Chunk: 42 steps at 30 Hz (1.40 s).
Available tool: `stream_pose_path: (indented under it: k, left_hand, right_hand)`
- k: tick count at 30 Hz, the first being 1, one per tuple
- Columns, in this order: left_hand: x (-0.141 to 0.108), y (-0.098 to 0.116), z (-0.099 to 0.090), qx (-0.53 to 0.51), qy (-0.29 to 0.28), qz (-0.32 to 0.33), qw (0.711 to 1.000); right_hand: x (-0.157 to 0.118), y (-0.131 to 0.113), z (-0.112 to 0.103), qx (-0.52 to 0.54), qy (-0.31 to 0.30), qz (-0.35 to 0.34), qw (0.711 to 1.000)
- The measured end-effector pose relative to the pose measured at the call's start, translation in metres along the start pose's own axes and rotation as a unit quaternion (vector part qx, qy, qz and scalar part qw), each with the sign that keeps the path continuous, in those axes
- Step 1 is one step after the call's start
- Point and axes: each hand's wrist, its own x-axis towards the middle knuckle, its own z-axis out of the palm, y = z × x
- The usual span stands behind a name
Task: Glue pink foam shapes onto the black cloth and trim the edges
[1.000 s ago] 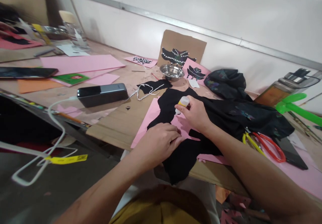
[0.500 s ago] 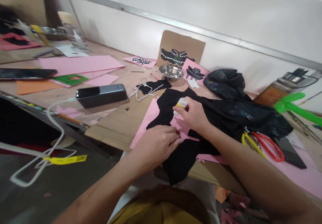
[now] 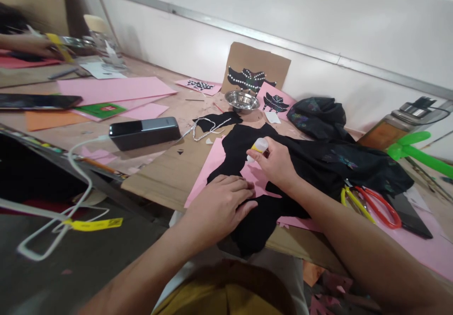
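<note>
1. R hand (image 3: 278, 164) grips small glue bottle (image 3: 259, 145), fingers wrapped round it, tip angled down-left onto black fabric (image 3: 247, 147).
2. L hand (image 3: 221, 206) lies flat, fingers spread narrow, palm down, pressing fabric edge + pink paper (image 3: 208, 169) just below/left of R hand. Holds nothing.
3. Fabric runs under both hands, out to the R as a bunched dark pile, and hangs off table edge (image 3: 155, 190) near L wrist.
4. Pink paper sits under fabric, showing between the hands and left of them.
5. Scissors (image 3: 375, 204), red + yellow handles, right of R forearm, on fabric edge/pink sheet.
6. Steel bowl (image 3: 242, 100) beyond R hand; cardboard (image 3: 260, 60) behind it leans on wall w/ beaded black cutout (image 3: 246, 79).
7. Bead string (image 3: 208, 128) on black scrap, up-left of R hand.
8. Dark box-shaped device (image 3: 143, 132) well left of L hand, white cable (image 3: 76, 164) running from it toward near-left.
9. Green balloon (image 3: 417, 152) far right of R hand.
10. Another person's hand (image 3: 35, 46) far left, well apart, on red sheet; what it holds — can't tell.
</note>
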Motion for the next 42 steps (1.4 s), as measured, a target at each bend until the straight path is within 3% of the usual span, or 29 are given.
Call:
stream_pose_path:
  k: [9, 14, 18, 26, 42]
  left_hand:
    - [-0.001, 0.002, -0.002, 0.005, -0.007, -0.013, 1.0]
    - [-0.001, 0.002, -0.001, 0.003, -0.012, -0.015, 1.0]
    - [0.0, 0.002, -0.002, 0.005, -0.01, -0.007, 1.0]
    - [-0.001, 0.0, 0.0, 0.008, -0.009, -0.004, 1.0]
    - [-0.001, -0.001, 0.002, 0.02, 0.023, 0.01, 0.999]
  right_hand:
    - [-0.004, -0.005, 0.001, 0.016, -0.026, -0.001, 1.0]
    - [-0.004, 0.001, -0.01, 0.011, -0.001, 0.002, 1.0]
    - [-0.007, 0.002, -0.015, -0.001, -0.024, 0.012, 1.0]
    - [-0.006, -0.007, -0.003, 0.01, -0.03, -0.001, 0.999]
    - [-0.008, -0.013, 0.003, 0.008, -0.034, -0.022, 0.999]
